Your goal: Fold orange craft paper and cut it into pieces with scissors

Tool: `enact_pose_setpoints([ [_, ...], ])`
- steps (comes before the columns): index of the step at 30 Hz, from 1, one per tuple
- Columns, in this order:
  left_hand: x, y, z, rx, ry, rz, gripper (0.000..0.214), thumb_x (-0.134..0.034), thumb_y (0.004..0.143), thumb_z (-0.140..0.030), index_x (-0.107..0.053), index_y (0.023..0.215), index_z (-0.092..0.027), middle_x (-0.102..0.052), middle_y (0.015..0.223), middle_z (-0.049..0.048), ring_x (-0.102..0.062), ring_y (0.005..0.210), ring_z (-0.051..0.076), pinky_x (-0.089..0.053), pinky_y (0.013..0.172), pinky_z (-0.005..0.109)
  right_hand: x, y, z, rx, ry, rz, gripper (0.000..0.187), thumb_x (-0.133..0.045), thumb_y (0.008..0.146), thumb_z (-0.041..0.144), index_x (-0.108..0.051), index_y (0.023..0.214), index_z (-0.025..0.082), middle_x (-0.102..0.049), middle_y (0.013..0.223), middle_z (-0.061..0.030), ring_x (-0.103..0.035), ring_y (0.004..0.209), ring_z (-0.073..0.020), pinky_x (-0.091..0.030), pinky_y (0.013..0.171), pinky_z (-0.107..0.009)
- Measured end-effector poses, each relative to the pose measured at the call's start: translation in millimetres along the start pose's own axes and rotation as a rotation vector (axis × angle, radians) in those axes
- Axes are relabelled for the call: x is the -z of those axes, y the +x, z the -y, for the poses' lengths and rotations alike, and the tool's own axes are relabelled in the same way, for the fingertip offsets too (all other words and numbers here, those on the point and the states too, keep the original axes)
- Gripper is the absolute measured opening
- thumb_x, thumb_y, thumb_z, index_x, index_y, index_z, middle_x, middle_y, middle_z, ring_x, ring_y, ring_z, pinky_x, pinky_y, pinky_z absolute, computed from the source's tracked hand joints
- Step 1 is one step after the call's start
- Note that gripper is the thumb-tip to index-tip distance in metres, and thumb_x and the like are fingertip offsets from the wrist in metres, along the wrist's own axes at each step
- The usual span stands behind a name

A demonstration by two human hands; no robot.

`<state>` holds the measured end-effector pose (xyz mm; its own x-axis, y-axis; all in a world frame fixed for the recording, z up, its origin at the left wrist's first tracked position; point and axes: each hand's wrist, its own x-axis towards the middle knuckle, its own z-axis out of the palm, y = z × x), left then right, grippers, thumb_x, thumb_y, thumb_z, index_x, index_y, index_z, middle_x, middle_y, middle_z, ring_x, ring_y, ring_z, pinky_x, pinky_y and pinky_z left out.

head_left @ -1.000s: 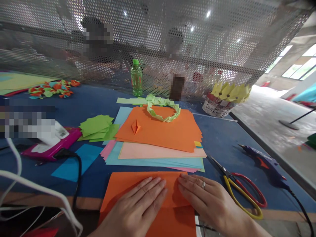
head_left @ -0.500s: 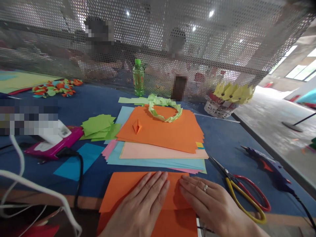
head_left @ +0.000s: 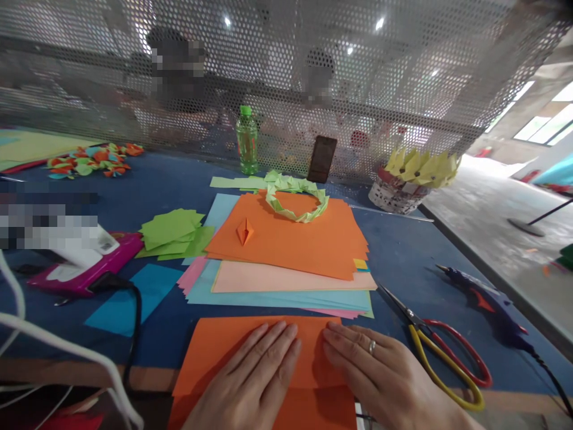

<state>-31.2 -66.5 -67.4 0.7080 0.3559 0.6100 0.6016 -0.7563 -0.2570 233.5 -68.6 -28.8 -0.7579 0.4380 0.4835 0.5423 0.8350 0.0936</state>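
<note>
- Orange sheet [head_left: 192,352]: lies flat at the near edge of the blue table [head_left: 394,245], lowest part of the view, its lower end running out of frame. Clock positions below are read from this sheet, 12 being away from the wearer.
- A straight line crosses the sheet beneath the hands; cannot tell whether crease or edge.
- Left hand [head_left: 255,376]: palm down on the sheet, fingers extended and close together, pointing to about 1 o'clock. Not clenched, nothing grasped.
- Right hand [head_left: 380,367]: laid over the sheet's 3 o'clock side, fingers extended toward 10 o'clock, ring on one finger. No grip seen; its thumb is hidden. Fingertips of both hands are near each other, apart.
- 12 o'clock: mixed coloured papers [head_left: 290,297], just beside the sheet; orange stack [head_left: 304,245] on top, bearing a small folded orange piece [head_left: 245,232] and a pale-green paper ring [head_left: 302,216]. Farther back, green bottle [head_left: 247,143] and upright dark phone [head_left: 321,158].
- 1 o'clock, far: basket [head_left: 394,196] topped by a yellow pointed paper band [head_left: 418,168].
- 3 o'clock: scissors [head_left: 416,321], near the right hand; glue gun [head_left: 486,307] beyond.
- 10 o'clock: blue paper [head_left: 128,304].
- 11 o'clock: green squares [head_left: 172,233], overlapping.
</note>
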Motion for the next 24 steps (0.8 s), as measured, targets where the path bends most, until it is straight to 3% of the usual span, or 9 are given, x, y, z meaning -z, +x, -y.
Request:
enact_pose_setpoints([
  [3,2.4,3,2,0.005,-0.021,0.123,0.048,-0.035,0.094,-0.022,-0.062,0.131,-0.009,-0.062,0.140,0.0114,-0.050,0.135,0.025,-0.016,0.126,0.043,-1,-1,0,-0.009,0.013,0.000,0.034,-0.038,0.101,0.006,-0.072,0.106,0.003,-0.078,0.111,-0.0150,-0.073,0.107,-0.0262,-0.063,0.091,-0.037],
  [7,-3.9,3,-1,0.047,-0.015,-0.004,0.043,-0.040,0.091,-0.014,-0.064,0.127,-0.014,-0.065,0.136,0.0062,-0.045,0.140,0.021,-0.018,0.127,0.038,-1,-1,-1,0.002,-0.002,-0.004,0.034,-0.039,0.100,0.005,-0.073,0.103,0.004,-0.078,0.110,-0.0151,-0.074,0.107,-0.0262,-0.063,0.092,-0.037],
  [12,-5.1,7,-8,0.125,-0.050,0.186,0.055,-0.034,0.091,-0.007,-0.049,0.144,-0.012,-0.054,0.149,0.0097,-0.040,0.145,0.021,-0.027,0.125,0.041,4,2,1,-0.018,-0.032,-0.031,0.034,-0.040,0.100,0.004,-0.074,0.097,0.006,-0.079,0.106,-0.0132,-0.075,0.102,-0.0244,-0.063,0.092,-0.035],
  [17,-2.3,11,-5,0.084,-0.071,0.164,0.049,-0.033,0.092,-0.003,-0.054,0.136,-0.008,-0.052,0.151,0.0121,-0.033,0.149,0.024,-0.021,0.126,0.040,4,3,4,-0.041,-0.043,0.016,0.036,-0.038,0.100,0.006,-0.074,0.102,0.008,-0.079,0.108,-0.0114,-0.071,0.112,-0.0275,-0.060,0.097,-0.039],
  [24,-4.5,6,-2,0.101,-0.141,0.164,0.049,-0.031,0.093,-0.005,-0.051,0.137,-0.011,-0.051,0.152,0.0110,-0.034,0.148,0.020,-0.024,0.125,0.040,-1,-2,3,-0.011,-0.048,0.015,0.032,-0.043,0.099,0.004,-0.075,0.101,0.008,-0.080,0.104,-0.0091,-0.075,0.103,-0.0231,-0.062,0.093,-0.034],
])
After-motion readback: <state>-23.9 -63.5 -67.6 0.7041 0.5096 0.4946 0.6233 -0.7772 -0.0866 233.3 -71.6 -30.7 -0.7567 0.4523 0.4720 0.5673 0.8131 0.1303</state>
